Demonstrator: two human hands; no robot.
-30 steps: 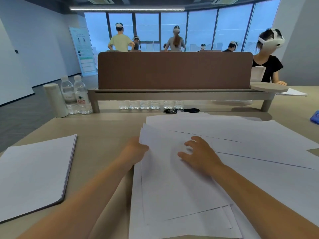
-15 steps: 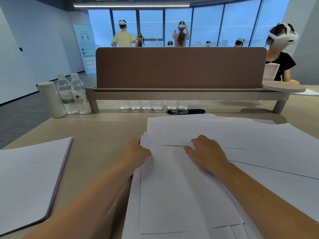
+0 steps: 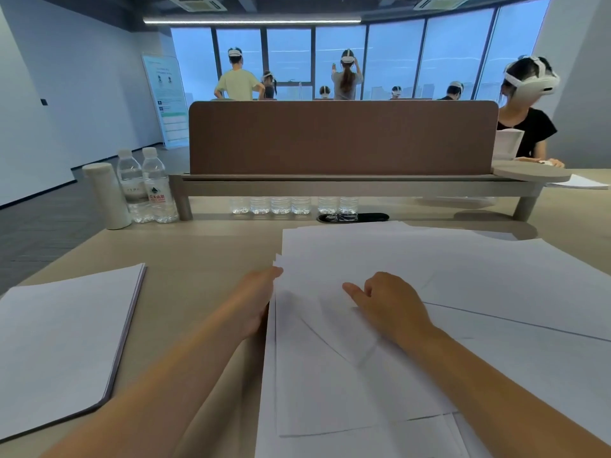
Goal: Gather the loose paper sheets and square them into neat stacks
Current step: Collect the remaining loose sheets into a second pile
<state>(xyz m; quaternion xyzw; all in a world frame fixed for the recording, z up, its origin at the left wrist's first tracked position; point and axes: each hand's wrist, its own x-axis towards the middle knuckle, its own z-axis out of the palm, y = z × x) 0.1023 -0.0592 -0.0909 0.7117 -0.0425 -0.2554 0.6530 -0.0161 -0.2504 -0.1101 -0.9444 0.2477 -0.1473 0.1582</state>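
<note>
Loose white paper sheets (image 3: 330, 375) lie fanned and overlapping on the desk in front of me, spreading far to the right (image 3: 496, 276). My left hand (image 3: 256, 299) is at the left edge of the top sheets and grips them, its fingers hidden under the paper. My right hand (image 3: 391, 302) rests on top of the same sheets, fingers bent down onto the paper and thumb pointing left. A squared stack of paper (image 3: 59, 342) lies apart at the desk's near left.
Two water bottles (image 3: 155, 186) and a white cylinder (image 3: 105, 196) stand at the back left. A brown divider (image 3: 340, 137) on a raised shelf closes the far side. A person (image 3: 529, 120) sits at the right, beyond it.
My right hand has curled its fingers and drawn slightly back on the sheets. The top sheets have shifted and now line up closer at my left hand.
</note>
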